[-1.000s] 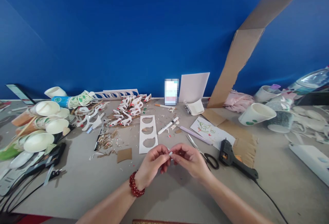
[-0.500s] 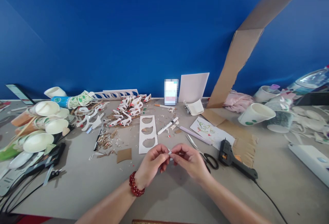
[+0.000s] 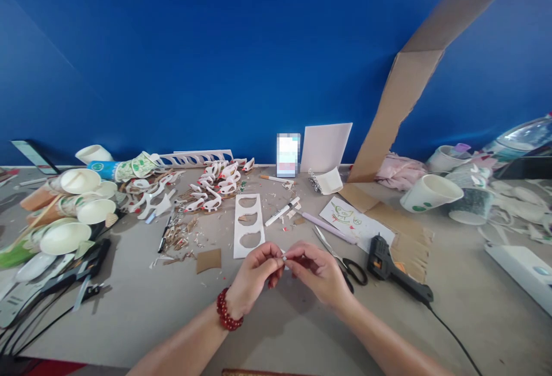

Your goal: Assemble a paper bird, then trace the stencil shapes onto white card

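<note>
1. White paper cups (image 3: pixel 65 239) lie on their sides at the far left, mouths turned inward; what is in them I cannot make out.
2. Over on the right, 1 leaf-printed cup (image 3: pixel 431 193) tilts with its mouth upward, and behind it another cup (image 3: pixel 442 159) has a purple piece (image 3: pixel 461 148) at its rim.
3. Both hands meet low in the middle: the left hand (image 3: pixel 256 275) and the right hand (image 3: pixel 319 272) pinch a small white piece (image 3: pixel 284 257) between their fingers, just above the tabletop (image 3: pixel 142 295).
4. That piece sits just on the near side of a white board with 3 holes (image 3: pixel 237 232); scissors (image 3: pixel 354 271) lie beside the right hand, a glue gun (image 3: pixel 399 272) farther right.
5. Bare surface stretches from the left forearm to the power strip (image 3: pixel 17 301), down to the front edge; at the back, the tabletop runs to the blue wall (image 3: pixel 241 65).
6. Compared with 0.5 s ago, little differs: both hands keep their place and grip, and the scissors and glue gun lie as they did.
</note>
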`<state>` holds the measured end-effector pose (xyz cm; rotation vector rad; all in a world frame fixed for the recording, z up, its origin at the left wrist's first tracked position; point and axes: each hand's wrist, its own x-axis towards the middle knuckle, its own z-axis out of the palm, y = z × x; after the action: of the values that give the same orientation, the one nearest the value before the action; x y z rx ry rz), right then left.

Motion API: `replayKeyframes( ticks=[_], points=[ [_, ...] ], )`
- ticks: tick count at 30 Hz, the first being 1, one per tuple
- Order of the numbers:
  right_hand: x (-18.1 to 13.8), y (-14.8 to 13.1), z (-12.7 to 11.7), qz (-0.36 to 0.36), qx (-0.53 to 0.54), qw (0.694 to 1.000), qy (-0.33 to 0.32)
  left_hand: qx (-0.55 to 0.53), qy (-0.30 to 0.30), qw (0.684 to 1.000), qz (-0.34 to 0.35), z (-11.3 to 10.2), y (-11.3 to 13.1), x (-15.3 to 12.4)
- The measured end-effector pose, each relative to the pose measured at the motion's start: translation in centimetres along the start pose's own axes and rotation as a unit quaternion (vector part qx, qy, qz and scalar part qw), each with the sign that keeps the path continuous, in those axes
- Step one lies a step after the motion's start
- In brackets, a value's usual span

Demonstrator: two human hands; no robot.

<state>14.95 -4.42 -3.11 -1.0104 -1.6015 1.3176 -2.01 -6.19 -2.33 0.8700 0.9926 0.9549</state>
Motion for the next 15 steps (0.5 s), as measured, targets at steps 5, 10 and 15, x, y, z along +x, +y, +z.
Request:
replayKeyframes(
  ticks=[5,10,15],
  points=[
    [0.09,-0.42,-0.23,0.029,0.000,1.000,-0.003,-0.051,-0.019,0.998,-0.028,-0.19,-0.03,0.06],
    [0.35,-0.85,-0.23,0.080,0.041,0.996,0.008,-0.086,-0.029,0.995,-0.034,-0.35,0.16,0.07],
    [0.32,-0.76,-0.40,0.083,0.031,0.996,0.018,-0.035,-0.031,0.999,-0.026,-0.11,0.53,-0.16]
  ],
)
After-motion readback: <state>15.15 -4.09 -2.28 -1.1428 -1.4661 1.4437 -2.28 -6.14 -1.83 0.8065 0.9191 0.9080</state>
